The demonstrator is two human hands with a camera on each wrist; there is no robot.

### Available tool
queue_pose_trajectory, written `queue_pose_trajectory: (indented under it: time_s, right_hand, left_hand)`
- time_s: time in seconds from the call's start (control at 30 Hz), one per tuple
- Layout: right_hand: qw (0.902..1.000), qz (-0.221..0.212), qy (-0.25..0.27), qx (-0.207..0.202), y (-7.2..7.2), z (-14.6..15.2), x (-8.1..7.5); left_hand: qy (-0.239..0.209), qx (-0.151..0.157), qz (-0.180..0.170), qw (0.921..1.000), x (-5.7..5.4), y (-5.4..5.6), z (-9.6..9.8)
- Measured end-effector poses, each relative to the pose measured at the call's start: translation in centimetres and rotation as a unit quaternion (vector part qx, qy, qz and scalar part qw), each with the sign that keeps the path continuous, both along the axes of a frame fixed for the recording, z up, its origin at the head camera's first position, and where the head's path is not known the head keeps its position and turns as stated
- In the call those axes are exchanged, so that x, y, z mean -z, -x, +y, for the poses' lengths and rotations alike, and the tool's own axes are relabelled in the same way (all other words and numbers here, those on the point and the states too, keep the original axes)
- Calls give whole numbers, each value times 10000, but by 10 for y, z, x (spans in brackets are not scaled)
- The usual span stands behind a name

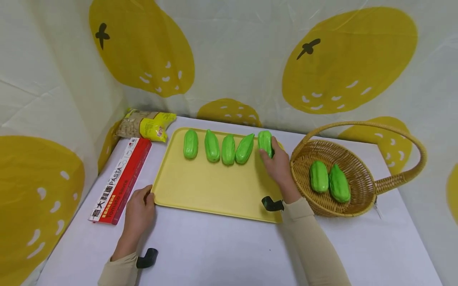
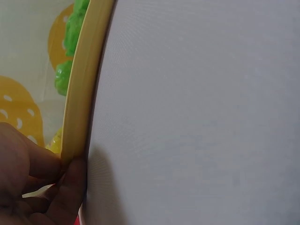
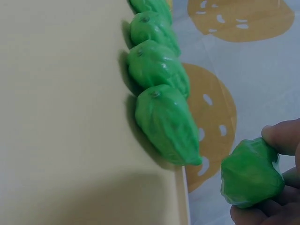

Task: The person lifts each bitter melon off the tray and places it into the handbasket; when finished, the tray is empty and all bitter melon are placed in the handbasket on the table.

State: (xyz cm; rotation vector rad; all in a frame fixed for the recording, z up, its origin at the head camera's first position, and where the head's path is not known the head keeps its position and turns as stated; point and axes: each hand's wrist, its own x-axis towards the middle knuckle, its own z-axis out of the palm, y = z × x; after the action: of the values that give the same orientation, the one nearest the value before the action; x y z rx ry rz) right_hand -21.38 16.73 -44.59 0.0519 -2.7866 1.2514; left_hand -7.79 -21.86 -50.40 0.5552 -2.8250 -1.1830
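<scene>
My right hand (image 1: 278,166) grips a glossy green ridged vegetable (image 1: 264,142), thumb on one side and fingers on the other, over the far right corner of the yellow tray (image 1: 214,186). In the right wrist view the held green vegetable (image 3: 252,173) appears end-on, apart from the row beside it. Several similar green vegetables (image 1: 212,146) lie side by side along the tray's far edge. The left hand (image 1: 140,210) pinches the tray's near left corner; thumb and fingertip meet at the rim (image 2: 77,117) in the left wrist view.
A wicker basket (image 1: 370,198) with a tall handle stands right of the tray, holding two green vegetables (image 1: 319,176). Left of the tray lies a red and white pasta box (image 1: 121,180), with a yellow food bag (image 1: 146,124) behind it. A fruit-patterned curtain (image 1: 236,47) backs the table.
</scene>
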Motion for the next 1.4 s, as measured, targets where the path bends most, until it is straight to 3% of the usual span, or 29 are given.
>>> queue_pose_trajectory:
  time_s: [0.43, 0.73, 1.4]
  right_hand:
    - [9977, 411, 461, -279, -27, -1, -21]
    - [9979, 261, 564, -182, -46, 5, -33]
    - [9947, 642, 781, 174, -84, 24, -44]
  left_hand:
    - [62, -12, 116, 9999, 4, -1, -5]
    - [46, -6, 148, 9999, 3, 0, -4]
    - [-20, -7, 19, 10000, 0, 0, -1]
